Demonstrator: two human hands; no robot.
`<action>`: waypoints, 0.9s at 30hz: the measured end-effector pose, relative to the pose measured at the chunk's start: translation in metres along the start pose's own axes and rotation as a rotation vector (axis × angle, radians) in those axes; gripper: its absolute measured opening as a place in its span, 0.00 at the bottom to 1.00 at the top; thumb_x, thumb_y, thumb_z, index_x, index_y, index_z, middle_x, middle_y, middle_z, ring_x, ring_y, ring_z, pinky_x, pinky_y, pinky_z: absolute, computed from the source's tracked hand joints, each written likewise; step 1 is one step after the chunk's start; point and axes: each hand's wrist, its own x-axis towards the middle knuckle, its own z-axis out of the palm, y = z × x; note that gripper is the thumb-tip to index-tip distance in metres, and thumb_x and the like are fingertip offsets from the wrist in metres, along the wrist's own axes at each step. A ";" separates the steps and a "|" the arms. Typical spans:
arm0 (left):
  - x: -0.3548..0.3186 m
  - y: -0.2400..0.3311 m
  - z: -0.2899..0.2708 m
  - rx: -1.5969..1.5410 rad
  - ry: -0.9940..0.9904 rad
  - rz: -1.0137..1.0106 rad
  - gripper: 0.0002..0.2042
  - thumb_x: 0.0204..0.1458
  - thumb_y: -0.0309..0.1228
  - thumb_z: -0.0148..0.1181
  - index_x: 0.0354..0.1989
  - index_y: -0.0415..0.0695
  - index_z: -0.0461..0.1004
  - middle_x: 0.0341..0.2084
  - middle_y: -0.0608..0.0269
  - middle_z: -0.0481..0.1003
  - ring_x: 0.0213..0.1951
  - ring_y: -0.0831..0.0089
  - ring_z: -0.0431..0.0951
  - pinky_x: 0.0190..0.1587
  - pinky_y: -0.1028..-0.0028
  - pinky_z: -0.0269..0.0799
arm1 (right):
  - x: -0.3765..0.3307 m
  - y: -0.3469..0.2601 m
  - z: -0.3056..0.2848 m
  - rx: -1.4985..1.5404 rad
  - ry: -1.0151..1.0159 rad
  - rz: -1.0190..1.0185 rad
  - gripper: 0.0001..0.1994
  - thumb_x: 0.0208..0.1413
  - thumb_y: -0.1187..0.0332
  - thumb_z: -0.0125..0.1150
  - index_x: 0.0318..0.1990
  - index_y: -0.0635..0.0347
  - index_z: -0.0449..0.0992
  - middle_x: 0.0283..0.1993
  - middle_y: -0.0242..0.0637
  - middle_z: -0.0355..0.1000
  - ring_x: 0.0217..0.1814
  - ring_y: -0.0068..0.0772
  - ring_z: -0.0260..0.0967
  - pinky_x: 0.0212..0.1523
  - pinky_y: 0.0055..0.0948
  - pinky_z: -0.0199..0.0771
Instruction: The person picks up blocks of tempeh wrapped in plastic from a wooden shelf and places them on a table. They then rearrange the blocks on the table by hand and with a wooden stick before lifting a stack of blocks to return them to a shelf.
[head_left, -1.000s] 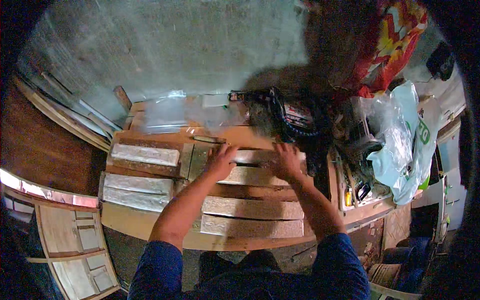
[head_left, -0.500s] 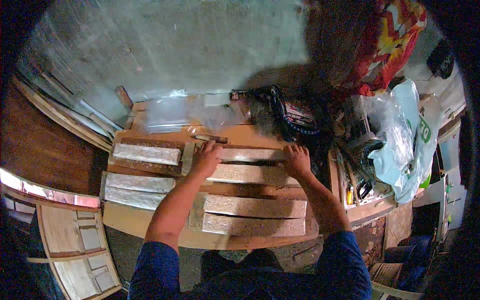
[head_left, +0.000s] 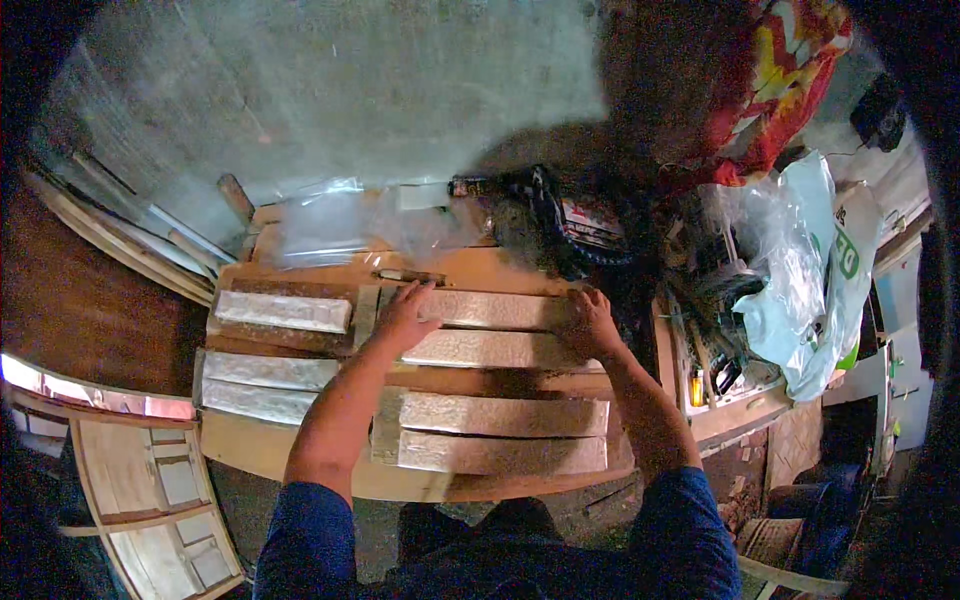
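Both hands, left hand (head_left: 405,318) and right hand (head_left: 588,322), press a rough, pale rectangular slab (head_left: 495,310).

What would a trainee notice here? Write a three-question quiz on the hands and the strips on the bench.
1. True or false: both hands rest flat on pale strips at the far side of the wooden bench.
2. Which hand lies nearer the clear plastic bag? A) left hand B) right hand
3. Fill in: near the bench's front edge, between the forearms, lie ___ pale strips stacked one behind the other.

Key
1. True: the left hand presses the left ends of the upper strip and the strip below it; the right hand presses their right ends.
2. A
3. Two: the front strips.
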 end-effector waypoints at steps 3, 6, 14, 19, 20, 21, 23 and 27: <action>0.009 -0.003 -0.003 0.022 -0.119 -0.043 0.44 0.42 0.47 0.72 0.69 0.48 0.57 0.64 0.46 0.61 0.65 0.48 0.59 0.67 0.57 0.55 | 0.008 0.000 -0.002 0.134 -0.259 0.030 0.33 0.50 0.66 0.60 0.66 0.53 0.61 0.66 0.45 0.59 0.66 0.59 0.52 0.68 0.54 0.51; 0.005 -0.014 -0.007 -0.044 -0.178 -0.121 0.45 0.43 0.48 0.71 0.69 0.48 0.55 0.65 0.45 0.59 0.67 0.47 0.57 0.68 0.56 0.53 | 0.030 -0.033 -0.027 0.158 -0.294 0.008 0.38 0.40 0.50 0.73 0.58 0.60 0.67 0.58 0.48 0.65 0.63 0.58 0.56 0.64 0.49 0.56; -0.009 -0.001 0.000 -0.037 0.023 0.008 0.45 0.42 0.47 0.72 0.69 0.47 0.56 0.65 0.43 0.58 0.67 0.45 0.56 0.67 0.54 0.55 | 0.013 -0.042 -0.047 0.164 -0.065 0.127 0.37 0.41 0.54 0.73 0.60 0.54 0.67 0.61 0.47 0.61 0.64 0.57 0.56 0.63 0.51 0.59; -0.077 0.041 -0.018 0.019 -0.039 0.033 0.41 0.40 0.42 0.74 0.66 0.50 0.62 0.65 0.47 0.56 0.64 0.46 0.61 0.64 0.56 0.61 | -0.006 -0.108 -0.157 0.182 -0.351 0.102 0.37 0.40 0.54 0.74 0.61 0.47 0.67 0.63 0.42 0.59 0.63 0.56 0.57 0.60 0.51 0.63; -0.084 0.043 -0.017 0.019 -0.083 0.047 0.40 0.40 0.42 0.74 0.65 0.50 0.63 0.65 0.48 0.56 0.63 0.46 0.62 0.63 0.56 0.62 | -0.014 -0.107 -0.154 0.127 -0.372 0.095 0.37 0.39 0.54 0.74 0.61 0.46 0.67 0.63 0.42 0.60 0.63 0.56 0.57 0.60 0.51 0.63; -0.088 0.040 -0.011 0.026 -0.044 0.055 0.36 0.41 0.38 0.73 0.63 0.51 0.66 0.63 0.49 0.59 0.62 0.47 0.63 0.62 0.55 0.64 | -0.024 -0.101 -0.145 0.073 -0.393 0.088 0.38 0.39 0.55 0.74 0.61 0.45 0.67 0.63 0.42 0.60 0.63 0.55 0.57 0.59 0.51 0.64; -0.089 0.033 -0.009 0.024 -0.035 0.028 0.36 0.42 0.35 0.72 0.63 0.52 0.66 0.62 0.50 0.60 0.61 0.47 0.64 0.61 0.56 0.65 | -0.028 -0.096 -0.136 0.042 -0.399 0.065 0.38 0.38 0.56 0.75 0.61 0.44 0.67 0.62 0.41 0.61 0.62 0.54 0.58 0.58 0.50 0.65; -0.090 0.011 0.001 0.134 0.043 0.124 0.35 0.44 0.33 0.71 0.64 0.54 0.65 0.61 0.50 0.61 0.60 0.48 0.66 0.59 0.57 0.67 | -0.033 -0.078 -0.111 -0.038 -0.377 0.053 0.32 0.43 0.58 0.69 0.61 0.41 0.68 0.61 0.38 0.62 0.61 0.50 0.62 0.53 0.47 0.70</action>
